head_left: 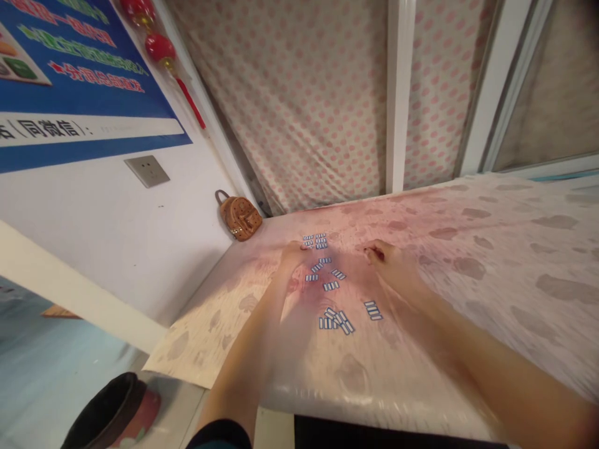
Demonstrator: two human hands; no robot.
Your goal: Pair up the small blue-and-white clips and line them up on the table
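Small white-striped pieces with blue edges lie on the table cover, too small to name surely. Several form neat rows [321, 241] at the far side. My left hand [292, 255] is beside these rows, its fingertips at their left edge and its fingers curled together. Further right, my right hand [381, 254] is held with its fingers pinched; what they hold, if anything, I cannot make out. Between and below the hands lie loose striped pieces [331, 286]. Nearer me is an overlapping pile [337, 320], with one single striped piece [373, 310] to its right.
The table [468, 324] has a glossy patterned cover. A small brown backpack-shaped pouch [241, 217] stands at its far left corner by the wall. A dotted curtain [299, 112] hangs behind. A dark-lined bin [112, 411] is on the floor at left.
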